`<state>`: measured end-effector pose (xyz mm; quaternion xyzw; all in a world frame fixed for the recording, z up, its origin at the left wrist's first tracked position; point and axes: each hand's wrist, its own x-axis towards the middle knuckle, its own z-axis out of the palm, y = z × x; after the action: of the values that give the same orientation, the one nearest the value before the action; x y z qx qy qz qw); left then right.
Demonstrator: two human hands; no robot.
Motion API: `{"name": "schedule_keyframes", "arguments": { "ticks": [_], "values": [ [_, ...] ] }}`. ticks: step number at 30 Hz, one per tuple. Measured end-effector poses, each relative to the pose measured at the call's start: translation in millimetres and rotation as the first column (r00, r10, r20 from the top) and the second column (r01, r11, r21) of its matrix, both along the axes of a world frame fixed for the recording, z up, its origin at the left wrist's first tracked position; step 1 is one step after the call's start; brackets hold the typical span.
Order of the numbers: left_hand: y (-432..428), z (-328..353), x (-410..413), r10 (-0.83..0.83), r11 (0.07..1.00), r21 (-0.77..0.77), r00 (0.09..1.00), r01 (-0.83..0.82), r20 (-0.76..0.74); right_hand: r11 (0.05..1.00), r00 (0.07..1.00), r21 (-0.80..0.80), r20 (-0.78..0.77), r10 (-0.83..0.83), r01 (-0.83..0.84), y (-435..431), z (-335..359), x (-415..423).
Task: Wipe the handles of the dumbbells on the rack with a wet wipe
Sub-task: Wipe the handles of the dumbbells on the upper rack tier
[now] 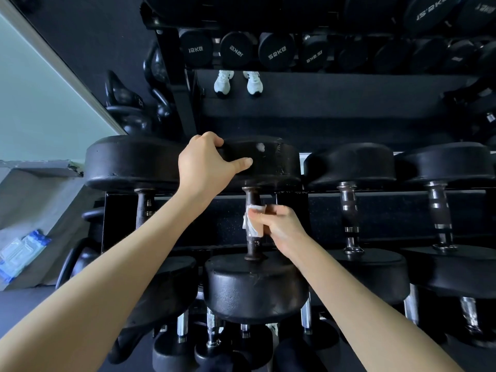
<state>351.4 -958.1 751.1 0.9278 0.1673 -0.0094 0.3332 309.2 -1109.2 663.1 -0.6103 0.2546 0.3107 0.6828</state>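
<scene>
Far left, a blue wipe pack [21, 252] lies on a grey ledge, well away from the action. Next comes the first dumbbell [139, 167] on the rack [268, 196], handle bare and nobody on it. Now the left hand [208, 163] is clamped over the far head of the second dumbbell [255, 287], steadying it, thumb pressed on the rubber. Just right of that, the right hand [279, 226] has the wipe [252, 220] pinched around the middle of the handle [252, 224], fingers closed on it; the hand looks blurred, so probably mid-stroke. To do this well: keep the wipe wrapped right round the bar, twist while sliding, and reach both collars, since the dark ends above and below the wipe still show uncovered. Further right, two more dumbbells [351, 210] wait with chrome-banded handles exposed.
</scene>
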Motion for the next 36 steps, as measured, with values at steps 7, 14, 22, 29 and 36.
{"name": "schedule_keyframes", "arguments": {
  "ticks": [7, 14, 22, 29, 36],
  "values": [
    [-1, -1, 0, 0.018, 1.000, -0.009, 1.000, -0.018, 0.006, 0.984, 0.983, 0.012, 0.050, -0.176, 0.175, 13, 4, 24],
    [-1, 0, -1, 0.026, 0.998, -0.057, 1.000, -0.026, -0.003, 0.628, 0.849, -0.772, 0.264, 0.458, -0.099, 30, 7, -3],
    [-14, -18, -71, 0.189, 0.962, -0.221, 0.974, -0.159, 0.122, 0.997, 0.986, 0.005, 0.147, 0.081, -0.082, 7, 30, -19],
    [-33, -54, -74, -0.087, 0.991, -0.118, 0.959, 0.057, -0.271, 0.996, 0.996, 0.012, -0.026, -0.086, 0.086, 4, 39, -24],
    [-51, -77, -60, 0.130, 0.912, -0.340, 0.949, -0.227, -0.286, 0.819, 0.877, -0.540, 0.277, 0.393, -0.196, -30, 44, -43]
  ]
}}
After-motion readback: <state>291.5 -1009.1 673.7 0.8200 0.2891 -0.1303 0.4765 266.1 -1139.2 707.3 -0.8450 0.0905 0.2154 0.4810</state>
